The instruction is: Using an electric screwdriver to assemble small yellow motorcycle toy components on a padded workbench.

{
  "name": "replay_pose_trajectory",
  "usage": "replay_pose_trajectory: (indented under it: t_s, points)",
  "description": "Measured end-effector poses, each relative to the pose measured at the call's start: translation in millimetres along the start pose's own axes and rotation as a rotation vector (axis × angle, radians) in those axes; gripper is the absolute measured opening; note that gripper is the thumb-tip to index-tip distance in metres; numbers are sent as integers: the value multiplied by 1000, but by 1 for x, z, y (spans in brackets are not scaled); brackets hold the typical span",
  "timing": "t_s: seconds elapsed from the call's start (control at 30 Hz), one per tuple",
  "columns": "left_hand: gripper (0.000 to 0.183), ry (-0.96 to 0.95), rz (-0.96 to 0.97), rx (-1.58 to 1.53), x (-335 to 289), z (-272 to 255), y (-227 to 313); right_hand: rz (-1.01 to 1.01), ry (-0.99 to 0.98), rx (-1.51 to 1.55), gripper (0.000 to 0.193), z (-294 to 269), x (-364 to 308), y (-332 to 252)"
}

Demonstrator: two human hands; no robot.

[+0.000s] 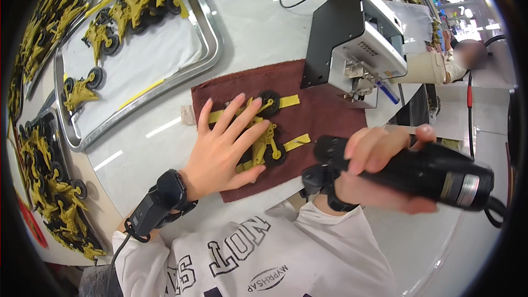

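My left hand lies flat with its fingers spread over a yellow toy motorcycle with black wheels, and hides part of it. Beneath them a maroon cloth covers that patch of table, with yellow strips showing beside the wheels. Off the cloth's right side, my right hand is wrapped round a black corded electric screwdriver. The tool is raised, its narrower end toward the cloth and its cord at the far right end. Motion slightly blurs this hand.
A white and black benchtop device with a metal clamp stands behind the cloth. At the upper left, a metal tray holds several yellow motorcycles. More fill a tray at the left. Another person's sleeve shows at the upper right.
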State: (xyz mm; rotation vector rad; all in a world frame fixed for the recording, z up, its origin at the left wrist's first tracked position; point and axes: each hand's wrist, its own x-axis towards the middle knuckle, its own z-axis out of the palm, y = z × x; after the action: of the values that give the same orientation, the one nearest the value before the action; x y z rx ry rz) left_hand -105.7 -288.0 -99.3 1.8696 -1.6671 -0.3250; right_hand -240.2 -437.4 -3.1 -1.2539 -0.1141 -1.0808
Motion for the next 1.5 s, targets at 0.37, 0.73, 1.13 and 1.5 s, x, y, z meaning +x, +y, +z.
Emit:
replay_pose_trajectory:
  t_s: [0.37,0.73,1.13,1.5]
  points:
    - [58,22,-4,-2,-3,-1,1,99,-108,41,103,2,-27,2]
    - [59,20,-6,-15,-4,1,-2,124,-151,5,90,-1,-36,24]
    - [57,3,-6,34,-3,6,-4,70,-386,-187,68,5,-34,30]
    - [58,8,8,28,0,4,0,-161,444,-793,78,-37,74,6]
